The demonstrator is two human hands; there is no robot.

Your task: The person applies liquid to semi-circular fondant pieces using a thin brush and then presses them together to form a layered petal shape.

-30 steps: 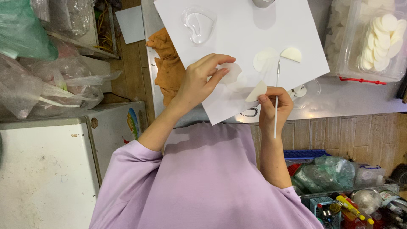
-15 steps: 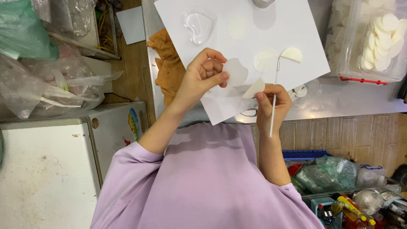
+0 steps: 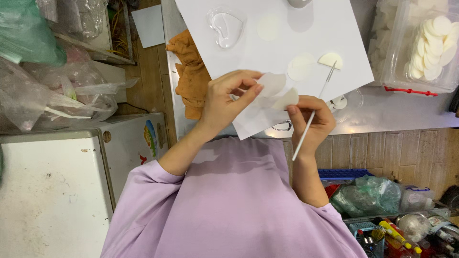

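Pinching a white round petal (image 3: 271, 84) over the white sheet (image 3: 306, 38), the left hand (image 3: 229, 98) is closed on it. A thin stick (image 3: 311, 117), long axis slanted up-right, is gripped by the right hand (image 3: 313, 119), just right of a second petal (image 3: 286, 99).

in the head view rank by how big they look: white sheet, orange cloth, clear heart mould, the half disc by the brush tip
1. white sheet
2. orange cloth
3. clear heart mould
4. half disc
All lie on one surface, so nearness hardly skews this.
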